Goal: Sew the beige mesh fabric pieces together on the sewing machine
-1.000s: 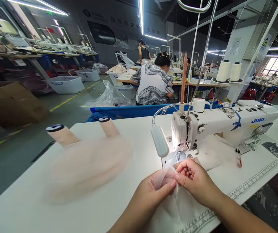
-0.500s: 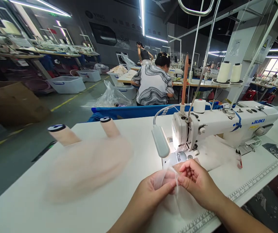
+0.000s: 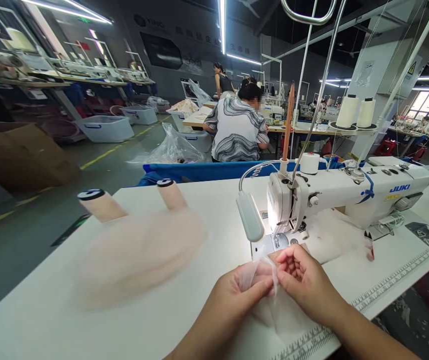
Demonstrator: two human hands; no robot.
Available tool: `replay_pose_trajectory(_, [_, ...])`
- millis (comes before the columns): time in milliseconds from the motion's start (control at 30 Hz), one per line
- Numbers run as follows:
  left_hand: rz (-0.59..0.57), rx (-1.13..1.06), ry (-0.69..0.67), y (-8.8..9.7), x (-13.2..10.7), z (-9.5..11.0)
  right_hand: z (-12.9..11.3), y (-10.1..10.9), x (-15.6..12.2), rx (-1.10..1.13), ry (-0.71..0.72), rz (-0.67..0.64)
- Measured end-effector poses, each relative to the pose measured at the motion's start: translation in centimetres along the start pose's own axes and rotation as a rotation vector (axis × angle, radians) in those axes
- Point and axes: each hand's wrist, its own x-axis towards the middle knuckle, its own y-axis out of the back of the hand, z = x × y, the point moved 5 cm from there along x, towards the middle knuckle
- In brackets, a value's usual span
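A thin, see-through white fabric [image 3: 265,270] is pinched between my two hands just in front of the sewing machine [image 3: 349,192]. My left hand [image 3: 242,295] has its thumb pressed on the fabric, which drapes over its fingers. Close beside it, my right hand [image 3: 304,280] grips the same fabric between thumb and curled fingers. Part of the fabric hangs below the hands to the table. Behind the fingertips lies the machine's metal needle plate [image 3: 265,247], partly covered. More sheer fabric [image 3: 336,235] lies under the machine arm.
A pile of sheer peach fabric [image 3: 143,255] lies on the white table [image 3: 154,330] at left, with peach thread cones [image 3: 171,195] behind it. Red-handled snips [image 3: 369,248] rest to the right. A printed ruler [image 3: 390,282] runs along the front edge. A co-worker [image 3: 237,127] sits beyond.
My hands stay nearly in place, with the fabric between them shifting slightly and folding into a wider band. The whole view has moved a little.
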Motion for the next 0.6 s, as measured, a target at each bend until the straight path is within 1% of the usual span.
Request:
replay_pose_trajectory(33, [0.003, 0.000, -0.004, 0.0, 0.0, 0.1, -0.2, 0.1, -0.2, -0.048, 0.060, 0.031])
replay_pose_trajectory(100, [-0.012, -0.006, -0.001, 0.2, 0.2, -0.2, -1.0, 0.3, -0.7, -0.166, 0.231, 0.080])
replay_pose_trajectory(167, [-0.049, -0.009, 0.007, 0.3, 0.6, -0.8, -1.6, 0.0, -1.3, -0.278, 0.400, 0.080])
replay_pose_trajectory(233, [-0.076, -0.003, -0.001, 0.5, 0.9, -1.5, -1.9, -0.5, -1.6, -0.365, 0.494, 0.066])
replay_pose_trajectory(333, [-0.073, 0.003, -0.026, 0.6, 0.9, -1.6, -1.6, -0.7, -1.5, -0.442, 0.499, 0.081])
replay_pose_trajectory(400, [-0.063, 0.003, -0.025, 0.5, 0.7, -1.3, -1.4, -0.8, -1.4, -0.460, 0.491, 0.091])
replay_pose_trajectory(533, [-0.083, 0.024, -0.029, 0.3, 0.4, -0.7, -1.6, -0.9, -1.4, -0.475, 0.535, 0.080])
replay_pose_trajectory(600, [-0.092, 0.018, -0.032, 0.3, 0.7, -0.9, -1.7, -0.8, -1.3, -0.456, 0.496, 0.051])
